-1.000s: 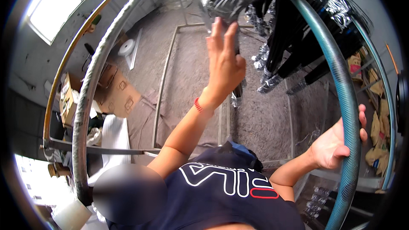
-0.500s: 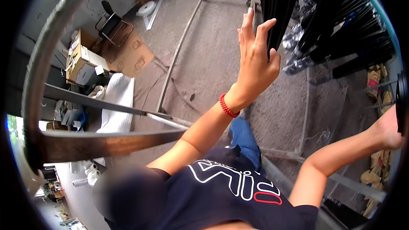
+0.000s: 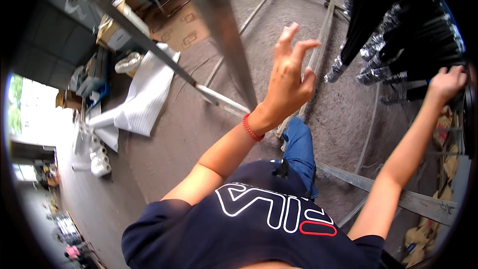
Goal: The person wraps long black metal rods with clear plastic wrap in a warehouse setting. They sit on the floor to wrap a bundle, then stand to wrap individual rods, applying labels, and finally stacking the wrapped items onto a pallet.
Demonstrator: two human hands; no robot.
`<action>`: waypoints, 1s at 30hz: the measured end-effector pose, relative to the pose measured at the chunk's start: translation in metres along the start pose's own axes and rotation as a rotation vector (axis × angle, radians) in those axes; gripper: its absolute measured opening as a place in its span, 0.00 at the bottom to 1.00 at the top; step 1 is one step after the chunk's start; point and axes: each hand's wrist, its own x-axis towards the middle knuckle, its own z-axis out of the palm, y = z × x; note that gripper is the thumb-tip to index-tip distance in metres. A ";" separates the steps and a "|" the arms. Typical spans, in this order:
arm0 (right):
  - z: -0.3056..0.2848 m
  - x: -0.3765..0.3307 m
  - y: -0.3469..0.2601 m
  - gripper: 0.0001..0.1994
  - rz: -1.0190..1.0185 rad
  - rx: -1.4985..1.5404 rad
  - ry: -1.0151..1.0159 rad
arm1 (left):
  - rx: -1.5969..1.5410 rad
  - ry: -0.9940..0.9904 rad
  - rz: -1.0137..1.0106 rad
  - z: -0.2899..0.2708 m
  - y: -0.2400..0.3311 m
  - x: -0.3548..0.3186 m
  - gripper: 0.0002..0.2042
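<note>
My left hand (image 3: 289,79) is raised in the middle of the picture, fingers spread and slightly curled, holding nothing. A red bracelet (image 3: 250,128) sits on its wrist. A thick blurred grey metal bar (image 3: 219,30) passes just left of it. My right hand (image 3: 445,83) reaches out to the far right, fingers curled against dark bundles wrapped in shiny plastic (image 3: 398,25). What the fingers close on is hidden at the picture's dark rim. Below are my dark blue shirt and a blue trouser leg (image 3: 301,149).
A thin metal bar (image 3: 149,50) slants across the upper left. A metal frame (image 3: 318,35) lies on the grey floor, with another rail (image 3: 413,201) at the lower right. White sheeting (image 3: 144,99) and cardboard boxes (image 3: 117,25) lie at the left.
The curved teal hoop that my right hand gripped has left the picture. My right hand has risen to the far right edge. My left hand stays raised and open while the view swings.
</note>
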 end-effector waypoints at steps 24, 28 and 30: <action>0.060 -0.433 -0.291 0.22 0.242 0.498 -0.994 | 0.160 0.414 -0.947 -0.231 -0.012 -0.430 0.14; 0.075 -0.453 -0.314 0.24 0.262 0.500 -1.172 | 0.103 0.398 -0.839 -0.227 -0.001 -0.399 0.12; 0.086 -0.469 -0.313 0.25 0.312 0.604 -1.178 | 0.079 0.408 -0.828 -0.226 0.002 -0.393 0.12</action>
